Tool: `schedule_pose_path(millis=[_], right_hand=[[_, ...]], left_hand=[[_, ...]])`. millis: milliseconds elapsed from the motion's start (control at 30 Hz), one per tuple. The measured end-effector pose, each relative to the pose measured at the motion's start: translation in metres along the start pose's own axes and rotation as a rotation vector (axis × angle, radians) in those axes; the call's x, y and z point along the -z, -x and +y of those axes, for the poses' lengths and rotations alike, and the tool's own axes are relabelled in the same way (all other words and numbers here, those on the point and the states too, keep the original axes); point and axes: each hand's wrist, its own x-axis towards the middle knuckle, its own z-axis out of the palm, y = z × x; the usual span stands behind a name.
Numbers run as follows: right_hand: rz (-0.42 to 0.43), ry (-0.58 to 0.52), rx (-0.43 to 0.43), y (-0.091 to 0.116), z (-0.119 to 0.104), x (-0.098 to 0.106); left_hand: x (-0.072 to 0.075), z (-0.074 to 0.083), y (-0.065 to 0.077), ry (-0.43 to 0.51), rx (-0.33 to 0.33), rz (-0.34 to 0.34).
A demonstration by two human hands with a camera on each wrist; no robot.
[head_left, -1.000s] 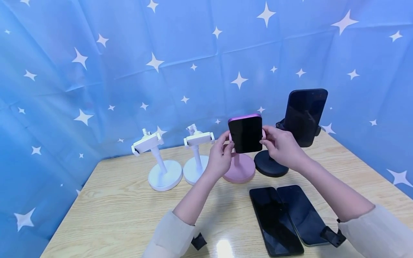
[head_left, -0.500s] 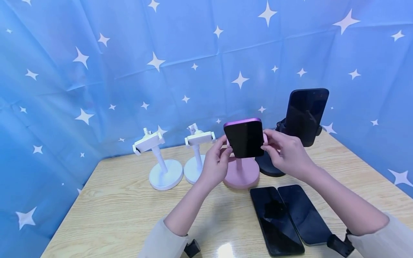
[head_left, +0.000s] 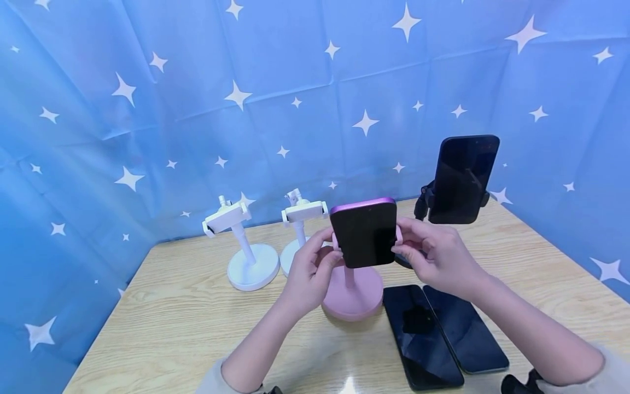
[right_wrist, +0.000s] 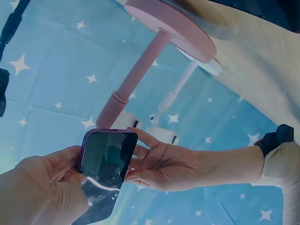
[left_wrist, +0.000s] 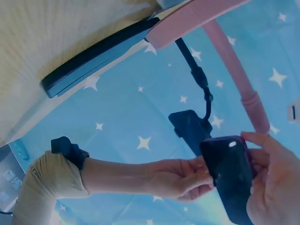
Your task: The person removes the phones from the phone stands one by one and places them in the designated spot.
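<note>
A phone with a black screen and purple edge (head_left: 366,235) stands upright, tilted back, in the clamp of a pink phone stand (head_left: 355,303). My left hand (head_left: 306,279) pinches the clamp's left side at the phone's edge between thumb and fingers. On the opposite side, my right hand (head_left: 443,256) pinches the pink clamp arm the same way. Both wrist views show the hands around the phone, with the pink post (right_wrist: 143,70) and round base above it in those tilted pictures. The phone hides most of the clamp in the head view.
Two white phone stands (head_left: 252,271) stand at the back left. A black stand (head_left: 421,205) bearing a black phone (head_left: 464,179) is at the back right. Two dark phones (head_left: 424,342) lie side by side on the wooden table (head_left: 177,323). A starry blue cloth (head_left: 275,65) hangs behind.
Both hands have brought the pink stand with its phone toward the front and slightly left. Its base now stands nearer the two lying phones. The other stands have stayed put.
</note>
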Motion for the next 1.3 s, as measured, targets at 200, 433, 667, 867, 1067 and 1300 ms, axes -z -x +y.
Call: schedule_pose_path(millis=[200,433,667,867,1067,1300], right_hand=[[0.001,-0.086,0.028,0.004,-0.004,-0.009],[-0.017,-0.134,0.025,0.007,-0.007,-0.015],[-0.024,-0.151,0.028,0.01,-0.01,-0.017],[-0.036,-0.156,0.021,0.013,-0.013,-0.017],[-0.033,-0.167,0.031,0.016,-0.013,-0.019],[-0.02,-0.172,0.053,0.019,-0.012,-0.021]], left_hand=[[0.006,0.008,0.015,-0.02,-0.025,-0.003],[0.009,0.008,0.026,-0.049,-0.035,0.002],[0.009,0.008,0.033,-0.042,-0.07,0.008],[0.008,0.01,0.037,-0.048,-0.062,0.022],[0.008,0.01,0.04,-0.039,-0.077,0.014],[0.007,0.01,0.042,-0.028,-0.123,0.01]])
